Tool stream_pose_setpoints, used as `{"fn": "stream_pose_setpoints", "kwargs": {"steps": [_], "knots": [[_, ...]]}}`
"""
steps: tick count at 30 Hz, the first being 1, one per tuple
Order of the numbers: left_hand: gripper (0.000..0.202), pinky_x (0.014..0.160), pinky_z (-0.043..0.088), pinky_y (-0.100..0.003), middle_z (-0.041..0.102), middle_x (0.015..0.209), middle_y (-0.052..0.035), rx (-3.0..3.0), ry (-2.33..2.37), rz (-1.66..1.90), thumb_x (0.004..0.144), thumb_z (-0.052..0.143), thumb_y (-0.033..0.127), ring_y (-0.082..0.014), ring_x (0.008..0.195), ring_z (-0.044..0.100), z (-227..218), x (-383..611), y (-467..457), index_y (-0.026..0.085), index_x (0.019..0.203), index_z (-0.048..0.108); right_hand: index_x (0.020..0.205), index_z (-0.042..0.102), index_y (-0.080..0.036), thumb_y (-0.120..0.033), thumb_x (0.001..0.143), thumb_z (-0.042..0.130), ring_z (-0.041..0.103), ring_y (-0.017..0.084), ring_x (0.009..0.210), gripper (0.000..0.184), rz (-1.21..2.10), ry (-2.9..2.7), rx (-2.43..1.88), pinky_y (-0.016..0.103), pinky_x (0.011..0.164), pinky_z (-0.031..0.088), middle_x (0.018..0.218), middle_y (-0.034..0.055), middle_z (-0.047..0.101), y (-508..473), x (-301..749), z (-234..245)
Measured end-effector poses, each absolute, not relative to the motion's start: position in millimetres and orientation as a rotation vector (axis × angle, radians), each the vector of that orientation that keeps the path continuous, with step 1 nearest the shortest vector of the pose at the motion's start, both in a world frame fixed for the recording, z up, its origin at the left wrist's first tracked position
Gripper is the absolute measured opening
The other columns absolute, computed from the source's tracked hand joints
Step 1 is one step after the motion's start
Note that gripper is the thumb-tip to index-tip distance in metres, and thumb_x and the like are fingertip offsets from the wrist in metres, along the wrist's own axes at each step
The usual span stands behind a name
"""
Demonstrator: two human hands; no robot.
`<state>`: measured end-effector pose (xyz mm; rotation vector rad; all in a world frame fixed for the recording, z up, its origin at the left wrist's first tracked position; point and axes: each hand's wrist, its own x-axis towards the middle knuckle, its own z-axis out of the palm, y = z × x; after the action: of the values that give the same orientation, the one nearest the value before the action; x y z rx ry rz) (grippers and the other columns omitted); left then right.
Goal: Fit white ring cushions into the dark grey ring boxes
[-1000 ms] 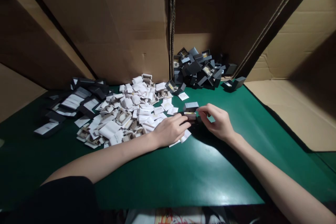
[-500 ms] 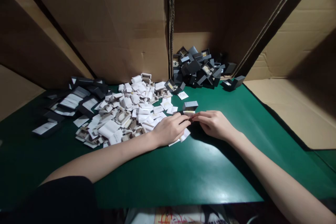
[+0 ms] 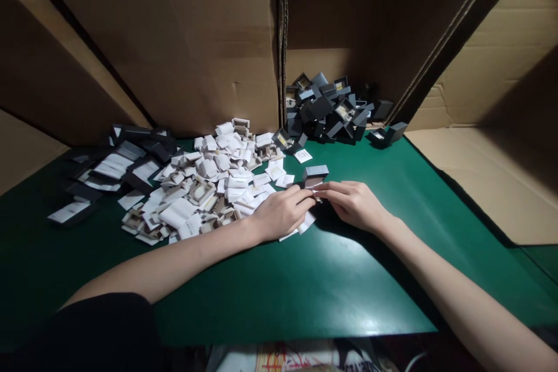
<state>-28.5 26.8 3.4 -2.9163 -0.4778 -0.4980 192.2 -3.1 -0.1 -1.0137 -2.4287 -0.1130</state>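
Green table [image 3: 279, 296] nearest, at 6 o'clock from hands. Left hand [image 3: 281, 213] and right hand [image 3: 352, 203]: fingers of each close together, tips at small grey box [image 3: 315, 173]; cannot tell if clamped. White packaging heap [image 3: 209, 177] at 10 o'clock; dark box pile [image 3: 329, 110] at 12; cardboard wall [image 3: 183, 46] behind.

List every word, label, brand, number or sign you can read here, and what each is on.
"SIZE:", probably, on the white printed item below the table's near edge; what follows is unclear.
Red marks on that same item: not legible.
Print on a white paper piece left of centre: too small to read.
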Motion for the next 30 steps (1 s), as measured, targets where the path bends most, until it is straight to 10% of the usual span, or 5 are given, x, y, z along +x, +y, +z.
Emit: {"fn": "stream_pose_setpoints", "kwargs": {"steps": [30], "knots": [[0.026,0.091,0.051,-0.038,0.065,0.117,-0.0074,-2.988,-0.842,-0.456,0.091,0.043,0.014,-0.0215,0.108,0.059,41,-43,55,0.014,0.108,0.063,0.113,0.060,-0.019,-0.002,0.078,0.045,0.062,0.023,0.102,0.042,-0.204,-2.455,-1.329,0.036,0.077,0.055,0.134,0.0107,0.050,0,193,-3]]}}
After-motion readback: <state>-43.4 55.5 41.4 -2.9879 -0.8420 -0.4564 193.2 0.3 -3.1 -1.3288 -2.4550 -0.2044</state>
